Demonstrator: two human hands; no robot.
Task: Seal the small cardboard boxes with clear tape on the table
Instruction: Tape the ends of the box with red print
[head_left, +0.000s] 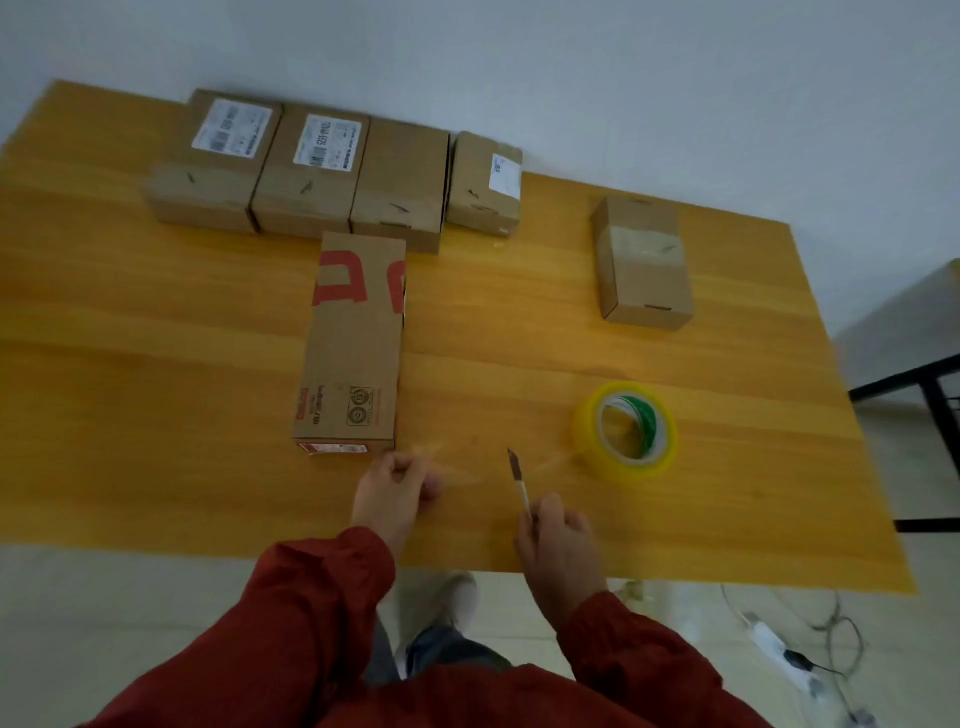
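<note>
Item: sealing station, head view, motion-blurred.

Obscured: label print on the back boxes (311, 166) is unreadable. The strip (550, 460) of clear tape shows only as a faint streak between the tape roll (626, 428) and the left hand (397, 486). The knife (518, 480) handle is buried in the right hand (558, 540). The worktop (156, 364) is cut off at the left.

Hands: both in red sleeves (311, 597), over the near edge. Left hand knuckles up, fingers curled, pinching the strip's end. Right hand clenched around the knife.

Orientation:
- Long box (350, 343): long axis runs away from the person; the near end sits just beside the left hand, and the red-printed far end meets the back boxes.
- Knife: blade points away and slightly left, with its tip at the strip.
- Tape roll: right of the knife, hole facing up.
- Back boxes: four, side by side along the wall.
- Lone box (644, 265): far right, well apart, with tape across its top.
</note>
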